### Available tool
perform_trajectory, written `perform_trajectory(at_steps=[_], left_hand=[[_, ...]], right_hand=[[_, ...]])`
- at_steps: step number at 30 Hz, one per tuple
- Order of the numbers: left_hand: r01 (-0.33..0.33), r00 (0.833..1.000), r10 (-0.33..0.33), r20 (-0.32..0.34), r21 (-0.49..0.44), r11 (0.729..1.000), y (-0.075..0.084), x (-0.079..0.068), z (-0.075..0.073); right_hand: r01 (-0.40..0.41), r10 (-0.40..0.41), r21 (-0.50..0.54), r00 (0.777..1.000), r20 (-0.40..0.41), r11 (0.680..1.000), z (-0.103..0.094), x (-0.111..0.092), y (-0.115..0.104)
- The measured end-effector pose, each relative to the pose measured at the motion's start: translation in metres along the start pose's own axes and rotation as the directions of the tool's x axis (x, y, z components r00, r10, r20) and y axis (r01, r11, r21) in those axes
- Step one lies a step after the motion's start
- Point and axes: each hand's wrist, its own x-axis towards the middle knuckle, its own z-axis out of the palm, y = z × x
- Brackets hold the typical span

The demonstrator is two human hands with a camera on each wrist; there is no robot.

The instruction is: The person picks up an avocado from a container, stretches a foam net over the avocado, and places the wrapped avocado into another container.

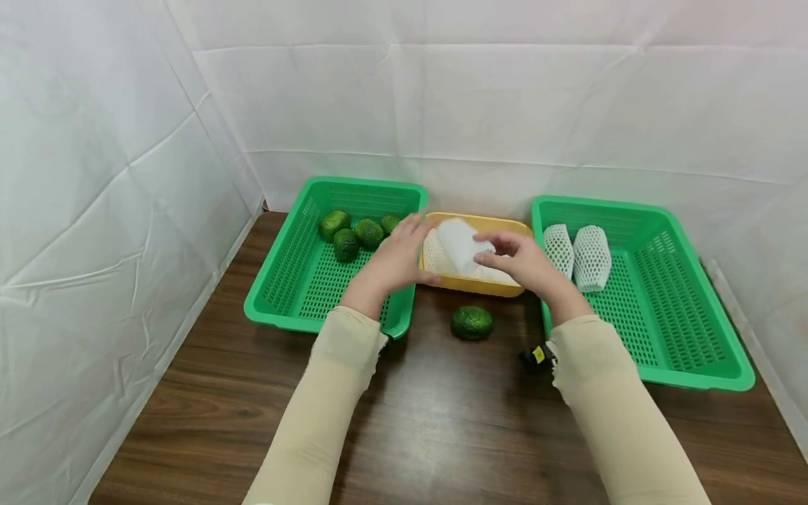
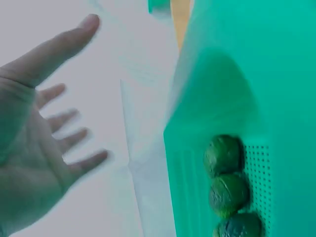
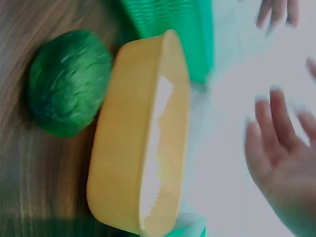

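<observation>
Both hands are raised over the yellow basket (image 1: pixel 470 285) in the head view. A blurred white foam net (image 1: pixel 456 243) shows between them, above other foam nets in that basket. My right hand (image 1: pixel 527 263) has thumb and fingers parted beside the net's right side; in the right wrist view its fingers (image 3: pixel 279 126) look spread, with nothing visibly gripped. The left hand (image 1: pixel 399 261) is at the basket's left end, its fingers extended and thumb apart, holding nothing. On the table in front of the yellow basket lies a dark green avocado (image 1: pixel 472 322).
At the left, a green basket (image 1: pixel 271 317) holds several avocados (image 1: pixel 346 245). Another green basket (image 1: pixel 701 381) stands at the right, with two bulging white foam nets (image 1: pixel 591 258) inside. White sheeting (image 1: pixel 505 105) hangs behind the brown wooden table (image 1: pixel 435 435).
</observation>
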Motion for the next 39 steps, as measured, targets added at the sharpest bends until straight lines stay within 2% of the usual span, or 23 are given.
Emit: perform_trajectory(at_steps=[3,5,7,9,10,12,14,16,21,24,27,29,32,34,36,39], left_hand=[[-0.143,0.99,0.143,-0.018,-0.038,0.989,0.007,0.005,0.001],[-0.185,0.982,0.186,0.007,-0.096,0.978,0.01,0.006,0.002],[-0.155,0.986,0.163,0.035,-0.171,0.973,0.012,0.006,0.004],[-0.09,0.993,0.108,0.048,-0.276,0.957,0.013,0.006,0.005],[-0.05,0.996,0.071,0.051,-0.337,0.94,0.014,0.005,0.006],[0.013,0.999,0.008,0.044,-0.457,0.889,0.015,0.005,0.007],[0.025,1.0,-0.012,0.028,-0.539,0.842,0.015,0.005,0.007],[0.02,1.0,-0.022,0.003,-0.573,0.819,0.015,0.005,0.006],[0.04,0.992,-0.109,-0.069,-0.637,0.769,-0.001,0.002,0.0],[0.047,0.989,-0.129,-0.073,-0.672,0.739,-0.006,0.0,-0.002],[0.021,0.997,-0.068,-0.042,-0.688,0.726,-0.002,0.003,0.003],[-0.028,1.0,0.022,-0.017,-0.706,0.708,0.001,0.007,0.008],[-0.112,0.983,0.184,0.015,-0.744,0.659,0.003,0.014,0.018],[-0.146,0.969,0.247,0.022,-0.754,0.64,0.003,0.017,0.023],[-0.157,0.968,0.252,0.017,-0.741,0.653,0.004,0.019,0.026],[-0.151,0.977,0.214,-0.001,-0.712,0.685,0.007,0.021,0.028]], right_hand=[[0.03,-0.062,0.206,0.987,0.149,0.978,-0.003,-0.007,-0.003],[0.039,-0.114,0.359,0.975,0.191,0.933,-0.003,-0.009,-0.003],[0.049,-0.152,0.485,0.973,0.175,0.873,-0.003,-0.011,-0.002],[0.057,-0.15,0.534,0.98,0.133,0.843,-0.003,-0.012,0.0],[0.052,-0.131,0.525,0.985,0.114,0.849,-0.002,-0.013,0.002],[0.019,-0.065,0.449,0.994,0.087,0.893,0.0,-0.013,0.005],[-0.031,0.009,0.334,0.998,0.067,0.942,0.004,-0.011,0.007],[-0.076,0.074,0.248,0.997,0.02,0.966,0.006,-0.01,0.009],[-0.089,0.137,0.288,0.979,-0.15,0.954,-0.002,-0.012,0.011],[-0.093,0.148,0.292,0.974,-0.173,0.952,-0.006,-0.014,0.009],[-0.064,0.11,0.311,0.985,-0.134,0.948,0.0,-0.013,0.005],[-0.034,0.064,0.329,0.995,-0.079,0.944,0.005,-0.012,0.003],[-0.001,-0.001,0.353,1.0,0.007,0.936,0.012,-0.011,0.001],[0.004,-0.022,0.361,0.999,0.045,0.932,0.014,-0.01,0.001],[-0.003,-0.018,0.373,0.998,0.055,0.928,0.014,-0.01,0.003],[-0.032,0.02,0.366,0.999,0.036,0.93,0.01,-0.009,0.006]])
